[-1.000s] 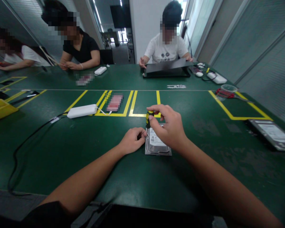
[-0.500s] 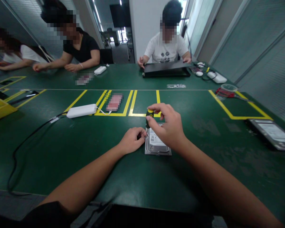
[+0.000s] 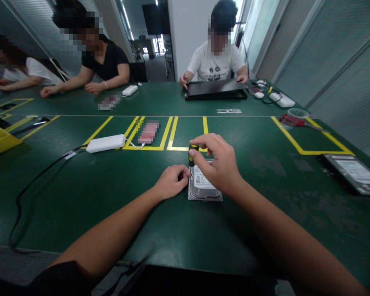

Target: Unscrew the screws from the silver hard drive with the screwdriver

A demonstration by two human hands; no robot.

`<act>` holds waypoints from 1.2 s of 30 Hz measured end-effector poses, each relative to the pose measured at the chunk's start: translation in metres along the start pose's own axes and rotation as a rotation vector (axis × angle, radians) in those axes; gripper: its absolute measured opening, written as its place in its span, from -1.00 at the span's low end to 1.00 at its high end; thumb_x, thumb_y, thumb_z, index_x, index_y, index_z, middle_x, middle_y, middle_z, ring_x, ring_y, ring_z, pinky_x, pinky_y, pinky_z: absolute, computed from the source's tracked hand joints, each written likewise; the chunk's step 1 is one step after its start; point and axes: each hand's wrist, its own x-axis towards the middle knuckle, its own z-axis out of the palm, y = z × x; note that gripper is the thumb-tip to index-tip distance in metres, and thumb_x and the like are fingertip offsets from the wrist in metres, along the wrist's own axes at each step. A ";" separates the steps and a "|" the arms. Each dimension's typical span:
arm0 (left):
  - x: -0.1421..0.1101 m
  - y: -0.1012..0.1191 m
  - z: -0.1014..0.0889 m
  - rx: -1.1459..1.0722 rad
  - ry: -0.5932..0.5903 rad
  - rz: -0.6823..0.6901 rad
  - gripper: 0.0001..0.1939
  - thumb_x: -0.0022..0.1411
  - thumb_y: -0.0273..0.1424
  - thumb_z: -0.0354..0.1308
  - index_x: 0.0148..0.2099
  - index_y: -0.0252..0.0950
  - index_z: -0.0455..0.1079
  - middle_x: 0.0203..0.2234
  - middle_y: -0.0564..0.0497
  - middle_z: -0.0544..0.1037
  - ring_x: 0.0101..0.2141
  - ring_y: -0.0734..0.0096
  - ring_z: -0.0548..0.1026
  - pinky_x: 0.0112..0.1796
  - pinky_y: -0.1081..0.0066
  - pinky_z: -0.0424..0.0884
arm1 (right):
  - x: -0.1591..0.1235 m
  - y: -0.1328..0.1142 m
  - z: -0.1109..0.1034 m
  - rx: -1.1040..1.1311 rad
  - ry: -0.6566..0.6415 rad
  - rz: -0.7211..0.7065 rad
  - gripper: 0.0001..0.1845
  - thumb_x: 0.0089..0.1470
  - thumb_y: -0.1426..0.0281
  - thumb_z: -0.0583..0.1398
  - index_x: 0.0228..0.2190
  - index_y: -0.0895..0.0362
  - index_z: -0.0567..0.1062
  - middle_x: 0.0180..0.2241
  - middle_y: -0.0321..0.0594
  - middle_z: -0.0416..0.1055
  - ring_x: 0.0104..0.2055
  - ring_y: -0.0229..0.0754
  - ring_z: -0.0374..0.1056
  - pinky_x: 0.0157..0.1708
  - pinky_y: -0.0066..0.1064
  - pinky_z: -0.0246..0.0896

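Observation:
A silver hard drive [image 3: 205, 192] with a white label lies flat on the green table in front of me. My right hand [image 3: 220, 162] grips a short screwdriver [image 3: 191, 158] with a black and yellow handle, thumb and fingers around its top. The screwdriver stands upright over the drive's left edge; its tip is too small to make out. My left hand [image 3: 172, 182] is curled beside that edge, thumb and index finger pinched together close to the screwdriver's shaft. What lies between those fingertips is hidden.
A second hard drive [image 3: 354, 172] lies at the right. On the left are a white power strip [image 3: 106, 143] with a black cable and a yellow bin [image 3: 1, 141]. A clear cup [image 3: 297, 115] stands far right. Across the table, a person holds a black panel [image 3: 216, 89]; others sit left.
The screwdriver's handle has turned slightly and shifted a little left in my right hand. My left hand and the hard drive stay put.

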 end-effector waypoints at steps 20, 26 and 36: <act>0.001 0.000 0.001 0.015 -0.003 -0.008 -0.95 0.15 -0.49 0.08 -0.38 -0.28 0.33 -0.52 0.12 0.40 -0.45 0.46 0.34 -0.38 0.44 0.19 | -0.002 -0.002 0.001 -0.003 0.048 0.022 -0.83 0.16 0.45 0.17 -0.21 0.12 0.54 -0.21 -0.20 0.51 -0.12 -0.18 0.39 -0.11 -0.26 0.28; 0.001 0.001 0.001 0.022 -0.006 -0.015 -0.96 0.14 -0.49 0.08 -0.37 -0.28 0.33 -0.52 0.12 0.41 -0.45 0.46 0.35 -0.38 0.44 0.20 | -0.001 -0.001 0.001 -0.007 0.032 -0.020 -0.86 0.15 0.46 0.18 -0.24 0.13 0.53 -0.25 -0.22 0.52 -0.15 -0.19 0.40 -0.10 -0.27 0.27; 0.001 0.000 0.001 0.038 0.005 0.003 -0.94 0.15 -0.47 0.07 -0.37 -0.29 0.34 -0.51 0.11 0.42 -0.45 0.44 0.34 -0.38 0.43 0.19 | -0.001 -0.004 0.001 0.022 0.001 0.041 -0.78 0.17 0.41 0.15 -0.16 0.13 0.53 -0.21 -0.16 0.48 -0.17 -0.18 0.37 -0.18 -0.29 0.27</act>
